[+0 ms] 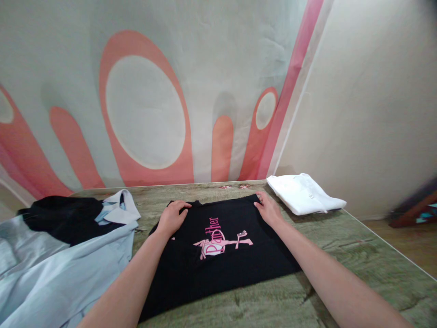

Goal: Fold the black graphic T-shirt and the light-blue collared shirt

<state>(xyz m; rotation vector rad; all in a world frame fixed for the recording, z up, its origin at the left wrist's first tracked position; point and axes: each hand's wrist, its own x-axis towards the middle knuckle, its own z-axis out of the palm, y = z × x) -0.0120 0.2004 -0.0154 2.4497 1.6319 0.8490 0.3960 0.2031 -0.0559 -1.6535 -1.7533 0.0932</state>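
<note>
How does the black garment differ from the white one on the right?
The black garment bears a pink print; the white garment shows only a small, unclear mark. The black one spreads wider; the white one is a smaller folded bundle. The left hand and right hand touch the black one, not the white. Both garments lie on the table.

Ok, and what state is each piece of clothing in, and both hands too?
Black printed garment: lying flat, print facing up.
White garment: folded into a flat bundle.
Pale clothing: loosely heaped.
Black cloth: bunched among the pale clothing.
Left hand: on the black printed garment's far left corner; grip unclear.
Right hand: at its far right corner; grip unclear.
</note>
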